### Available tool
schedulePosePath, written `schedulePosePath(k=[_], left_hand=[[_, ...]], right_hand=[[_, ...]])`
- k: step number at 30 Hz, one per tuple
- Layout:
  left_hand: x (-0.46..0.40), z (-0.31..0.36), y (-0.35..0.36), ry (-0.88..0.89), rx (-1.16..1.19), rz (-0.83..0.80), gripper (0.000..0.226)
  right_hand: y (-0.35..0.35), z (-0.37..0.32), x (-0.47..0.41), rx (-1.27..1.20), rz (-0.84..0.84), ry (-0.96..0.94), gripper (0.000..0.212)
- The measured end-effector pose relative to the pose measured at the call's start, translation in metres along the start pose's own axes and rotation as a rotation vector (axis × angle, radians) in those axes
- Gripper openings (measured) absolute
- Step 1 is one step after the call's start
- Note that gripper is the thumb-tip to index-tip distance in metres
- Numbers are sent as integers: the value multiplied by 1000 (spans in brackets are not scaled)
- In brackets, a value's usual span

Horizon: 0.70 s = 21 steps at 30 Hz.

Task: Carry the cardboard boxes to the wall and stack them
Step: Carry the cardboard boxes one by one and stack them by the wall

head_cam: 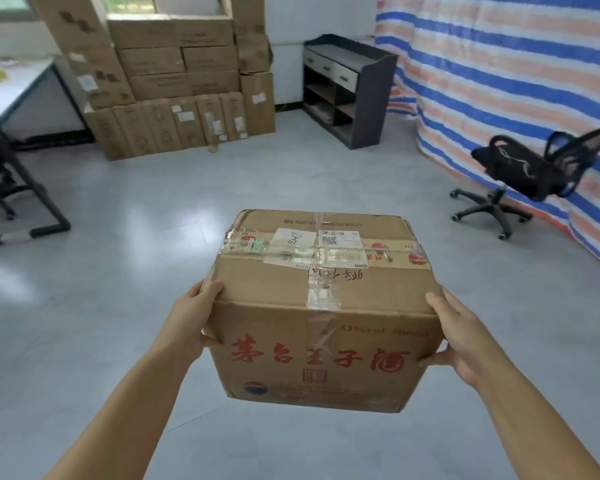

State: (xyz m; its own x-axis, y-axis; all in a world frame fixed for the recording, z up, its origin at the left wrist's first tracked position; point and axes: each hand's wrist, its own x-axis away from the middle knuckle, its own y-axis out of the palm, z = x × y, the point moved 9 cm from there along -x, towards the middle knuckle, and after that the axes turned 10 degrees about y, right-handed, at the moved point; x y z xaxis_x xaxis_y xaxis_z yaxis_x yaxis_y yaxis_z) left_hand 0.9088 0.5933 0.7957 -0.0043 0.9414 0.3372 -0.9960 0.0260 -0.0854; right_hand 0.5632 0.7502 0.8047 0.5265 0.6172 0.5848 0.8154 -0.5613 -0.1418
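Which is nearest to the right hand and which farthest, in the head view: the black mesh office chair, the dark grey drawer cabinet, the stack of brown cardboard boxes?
From the right hand:
1. Black mesh office chair, to the right, by the striped tarp.
2. Dark grey drawer cabinet, ahead at the far wall.
3. Stack of brown cardboard boxes, far ahead on the left.

I hold the cardboard box (pixel 321 306) out in front, my left hand (pixel 191 320) on its left side, my right hand (pixel 465 336) on its right. Ahead to the left the stacked boxes (pixel 174 84) stand against the wall, the cabinet (pixel 350 88) right of them, the office chair (pixel 530 171) further right before the tarpaulin (pixel 520 64)
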Motion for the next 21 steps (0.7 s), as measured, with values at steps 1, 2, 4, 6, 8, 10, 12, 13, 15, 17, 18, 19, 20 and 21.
schedulePosePath(k=[1, 2, 4, 6, 8, 10, 12, 13, 15, 17, 18, 19, 20, 21], left_hand=[[-10, 2, 2, -9, 6, 28, 22], [-19, 4, 3, -16, 11, 54, 22], [-40, 10, 1, -16, 27, 97, 24], [-63, 16, -4, -26, 49, 139, 28], [-90, 22, -12, -31, 64, 181, 27], [-122, 28, -23, -23, 74, 211, 23], [-158, 36, -34, -15, 79, 226, 21], [-178, 42, -39, -16, 82, 228, 22], [-218, 56, -50, -20, 86, 225, 25], [-256, 77, -63, -16, 91, 222, 27], [-275, 90, -69, -2, 93, 222, 26], [-294, 105, -75, 15, 96, 220, 23], [-312, 118, -81, 30, 101, 221, 20], [-331, 130, -88, 45, 105, 222, 19]], right_hand=[[5, -13, -16, 26, -19, 0, 25], [12, -26, -30, 46, -35, 2, 25], [29, -51, -56, 78, -70, -9, 25], [52, -75, -80, 102, -112, -17, 25], [79, -95, -105, 123, -143, -22, 25], [109, -116, -130, 147, -163, -35, 25], [140, -136, -155, 161, -172, -50, 25], [156, -147, -166, 163, -173, -53, 26], [188, -169, -189, 164, -172, -50, 30], [221, -196, -208, 163, -166, -48, 33], [237, -211, -217, 158, -165, -52, 33], [254, -226, -224, 153, -164, -58, 33], [270, -240, -232, 152, -165, -65, 32], [285, -254, -239, 153, -167, -78, 31]])
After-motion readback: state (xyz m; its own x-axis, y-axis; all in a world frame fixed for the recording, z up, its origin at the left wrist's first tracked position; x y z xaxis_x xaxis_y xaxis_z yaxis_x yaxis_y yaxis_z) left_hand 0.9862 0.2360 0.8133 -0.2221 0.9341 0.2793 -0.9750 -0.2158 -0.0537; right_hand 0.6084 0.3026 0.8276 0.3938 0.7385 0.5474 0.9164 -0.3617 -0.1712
